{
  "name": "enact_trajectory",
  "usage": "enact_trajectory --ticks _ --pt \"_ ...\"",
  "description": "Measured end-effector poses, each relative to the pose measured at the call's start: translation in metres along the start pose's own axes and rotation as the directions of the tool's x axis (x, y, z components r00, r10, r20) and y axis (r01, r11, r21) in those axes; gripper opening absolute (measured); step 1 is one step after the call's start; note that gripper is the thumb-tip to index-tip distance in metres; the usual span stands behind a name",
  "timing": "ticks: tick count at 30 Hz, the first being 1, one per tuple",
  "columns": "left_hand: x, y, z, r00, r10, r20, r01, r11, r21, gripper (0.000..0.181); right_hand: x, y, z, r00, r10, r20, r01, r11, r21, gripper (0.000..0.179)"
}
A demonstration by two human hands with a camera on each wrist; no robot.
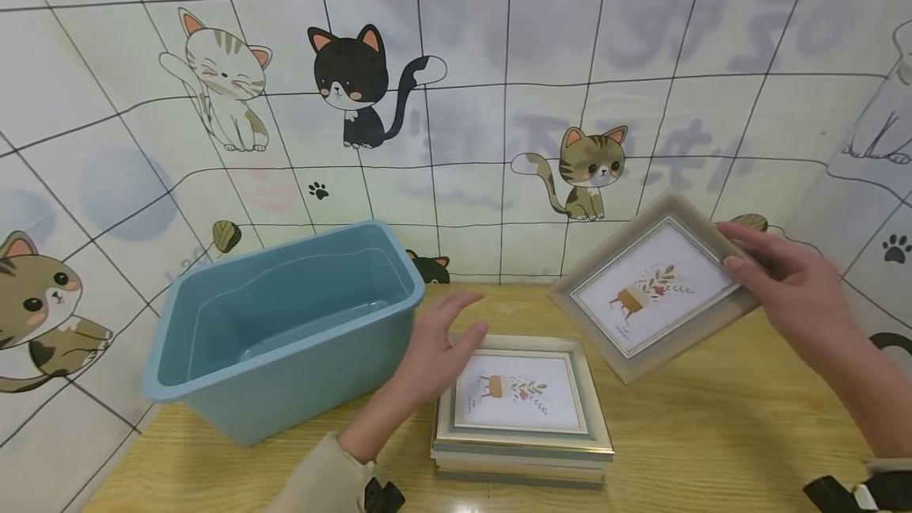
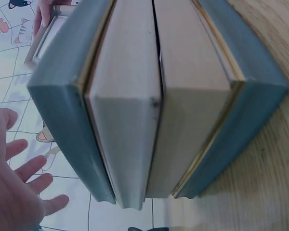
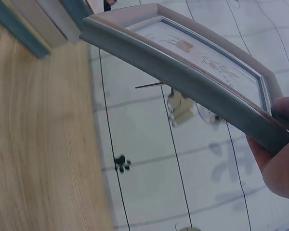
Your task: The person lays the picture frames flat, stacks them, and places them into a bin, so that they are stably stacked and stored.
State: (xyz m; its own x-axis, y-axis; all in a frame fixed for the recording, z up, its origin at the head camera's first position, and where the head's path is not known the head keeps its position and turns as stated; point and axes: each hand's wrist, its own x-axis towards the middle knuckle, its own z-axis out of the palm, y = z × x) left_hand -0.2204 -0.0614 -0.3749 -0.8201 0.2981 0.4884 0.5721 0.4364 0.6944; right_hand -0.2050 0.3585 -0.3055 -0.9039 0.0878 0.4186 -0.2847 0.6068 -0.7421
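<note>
A grey-beige picture frame (image 1: 691, 216), with a flower-and-chair print behind its pane, is raised and tilted above the table at the right. My right hand (image 1: 801, 283) pinches its right corner, thumb over the front and fingers behind. A stack of several similar picture frames (image 1: 523, 443) lies at the front middle, print side up on top. Over the stack's left edge my left hand (image 1: 431, 351) hovers, fingers spread and holding nothing. In the left wrist view a gap separates that hand (image 2: 12, 178) from the stacked frames (image 2: 125, 125).
A blue plastic bin (image 1: 306, 394) stands left of the stack, its inside bare where visible. The wooden table (image 1: 727, 426) meets a wall covering (image 1: 470, 125) printed with cartoon cats and grid lines.
</note>
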Motion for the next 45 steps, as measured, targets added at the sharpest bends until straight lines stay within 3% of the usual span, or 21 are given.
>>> enact_trajectory --ticks 7,14,17,20,25,30,34,45 --pt "0.004 0.007 -0.002 0.996 0.088 0.014 -0.087 0.994 -0.070 0.050 -0.007 -0.025 0.021 0.998 0.018 0.060 -0.025 0.993 0.118 0.048" --pt "0.009 0.023 -0.006 0.979 0.203 0.001 -0.199 0.959 -0.204 0.052 -0.017 -0.047 0.039 0.992 0.013 0.126 -0.033 0.987 0.159 0.049" --pt "0.010 0.029 -0.008 0.975 0.221 0.031 -0.206 0.944 -0.256 0.052 -0.023 -0.055 0.046 0.983 0.006 0.181 -0.034 0.988 0.149 0.050" --pt "0.011 0.034 -0.011 0.974 0.214 0.077 -0.179 0.932 -0.316 0.056 -0.029 -0.063 0.053 0.975 0.006 0.220 -0.042 0.986 0.161 0.049" --pt "0.011 0.038 -0.016 0.969 0.168 0.179 -0.083 0.911 -0.404 0.062 -0.034 -0.071 0.065 0.968 -0.017 0.250 -0.038 0.976 0.216 0.047" --pt "0.009 0.041 -0.020 0.942 0.136 0.307 0.031 0.876 -0.482 0.068 -0.036 -0.077 0.074 0.958 -0.022 0.287 -0.047 0.972 0.231 0.045" --pt "0.007 0.042 -0.023 0.922 0.128 0.364 0.076 0.865 -0.497 0.072 -0.039 -0.081 0.082 0.950 -0.052 0.307 -0.032 0.965 0.260 0.044" --pt "0.004 0.040 -0.031 0.879 0.159 0.450 0.121 0.837 -0.533 0.080 -0.046 -0.083 0.087 0.949 -0.103 0.300 0.018 0.962 0.273 0.043"
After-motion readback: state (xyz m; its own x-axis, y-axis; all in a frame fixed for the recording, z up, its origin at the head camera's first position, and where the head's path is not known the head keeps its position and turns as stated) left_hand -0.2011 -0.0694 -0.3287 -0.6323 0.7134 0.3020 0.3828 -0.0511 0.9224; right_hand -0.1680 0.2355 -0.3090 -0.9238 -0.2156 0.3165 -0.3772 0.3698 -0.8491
